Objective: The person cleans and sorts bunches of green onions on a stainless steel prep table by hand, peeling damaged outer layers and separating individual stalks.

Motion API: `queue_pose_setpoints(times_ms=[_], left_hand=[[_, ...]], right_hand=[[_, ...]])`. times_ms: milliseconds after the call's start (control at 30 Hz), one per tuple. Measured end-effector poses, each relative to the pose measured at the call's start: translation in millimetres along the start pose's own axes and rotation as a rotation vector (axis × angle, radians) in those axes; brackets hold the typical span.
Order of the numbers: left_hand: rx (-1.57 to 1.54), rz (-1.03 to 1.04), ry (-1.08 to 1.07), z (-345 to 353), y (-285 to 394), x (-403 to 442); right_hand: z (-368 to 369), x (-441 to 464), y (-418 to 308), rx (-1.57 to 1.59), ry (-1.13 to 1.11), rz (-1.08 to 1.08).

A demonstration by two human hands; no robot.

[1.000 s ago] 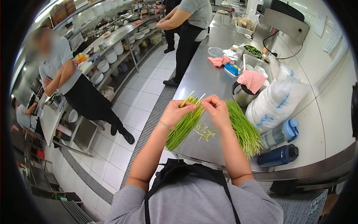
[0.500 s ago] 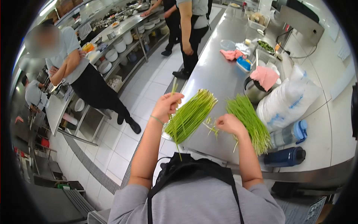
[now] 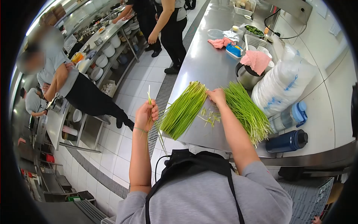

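**Logged green stalks as partly worked through**

Found green stalks lying in two large piles on the steel surface (image 3: 201,63): left pile (image 3: 184,110) and right pile (image 3: 247,108), with pale scraps (image 3: 211,117) between. Judged as part done from scraps already off and from sizeable piles; could not tell finished pile from unfinished.

Saw left hand (image 3: 145,115) closed round a few loose stalks (image 3: 149,94), clear of left pile and beyond the surface's edge in view. Saw right hand (image 3: 217,97) with fingertips at far right edge of left pile; could not tell whether gripping a stalk.

Counted two piles, two bottles (one clear (image 3: 282,119), one dark blue (image 3: 284,142)), two pink cloths (image 3: 256,61), one steel pitcher (image 3: 246,77) under the nearer cloth, one plastic-wrapped stack (image 3: 281,89). Could not count stalks or scraps, given overlap.
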State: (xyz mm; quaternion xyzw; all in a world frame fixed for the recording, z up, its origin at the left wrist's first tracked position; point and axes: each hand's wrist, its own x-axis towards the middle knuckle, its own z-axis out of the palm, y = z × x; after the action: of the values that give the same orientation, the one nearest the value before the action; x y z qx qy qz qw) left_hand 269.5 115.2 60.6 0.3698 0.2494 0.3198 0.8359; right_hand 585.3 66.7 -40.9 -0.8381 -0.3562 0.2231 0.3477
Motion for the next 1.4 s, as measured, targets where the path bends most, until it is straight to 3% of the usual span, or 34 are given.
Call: queue_pose_setpoints(times_ms=[133,200,233,300,333,400,600,667,833,900,933,1000,1133,1200,1333,1400], left_hand=[[0.080,0.031,0.096,10.9,-3.1,-0.7],[0.235,0.004,0.093,14.1,-4.1,0.2],[0.235,0.006,0.093,18.9,-4.8,1.0],[0.435,0.011,0.116,33.2,-8.5,2.1],[0.514,0.027,0.116,40.2,-11.8,4.7],[0.539,0.020,0.099,54.0,-17.9,8.2],[0.476,-0.057,-0.004,55.1,-21.2,23.9],[0.667,0.022,0.015,76.1,-25.6,25.2],[0.658,-0.004,-0.020,79.1,-20.2,23.5],[0.649,-0.052,0.013,69.7,-19.7,22.8],[0.656,-0.055,0.008,64.4,-22.9,23.7],[0.753,-0.087,0.048,55.5,-30.5,27.0],[0.763,-0.077,0.027,62.3,-35.2,25.0],[0.760,-0.038,0.026,62.9,-39.0,25.3],[0.782,0.006,0.054,60.7,-43.9,23.5],[0.791,0.003,0.092,64.5,-38.6,23.2]], right_hand=[[8.4,8.4,0.1,0.019,0.034,-0.013],[-5.0,-0.5,-6.1,0.639,-0.211,0.223],[-11.2,-6.8,-11.4,0.639,-0.211,0.222],[-21.7,-21.2,-21.9,0.939,-0.259,0.182],[-27.6,-26.9,-27.3,0.938,-0.258,0.181],[-40.0,-39.2,-37.3,1.101,-0.373,0.112],[-72.6,-80.0,-58.4,1.202,-0.455,-0.095],[-76.7,-86.6,-60.4,1.219,-0.471,-0.102],[-74.3,-83.7,-30.8,1.201,-0.464,-0.063],[-61.6,-74.9,-8.2,0.285,-0.144,-0.115],[-54.7,-73.8,-2.9,0.292,-0.139,-0.111],[-40.2,-71.4,0.8,-0.445,0.423,-0.457],[-8.0,-47.0,-15.7,-0.230,0.278,-0.436],[2.1,-38.7,-22.0,0.057,0.106,-0.248],[24.9,-16.9,-9.1,0.003,0.217,-0.238],[17.2,-16.7,-11.1,0.549,-0.013,-0.048]])
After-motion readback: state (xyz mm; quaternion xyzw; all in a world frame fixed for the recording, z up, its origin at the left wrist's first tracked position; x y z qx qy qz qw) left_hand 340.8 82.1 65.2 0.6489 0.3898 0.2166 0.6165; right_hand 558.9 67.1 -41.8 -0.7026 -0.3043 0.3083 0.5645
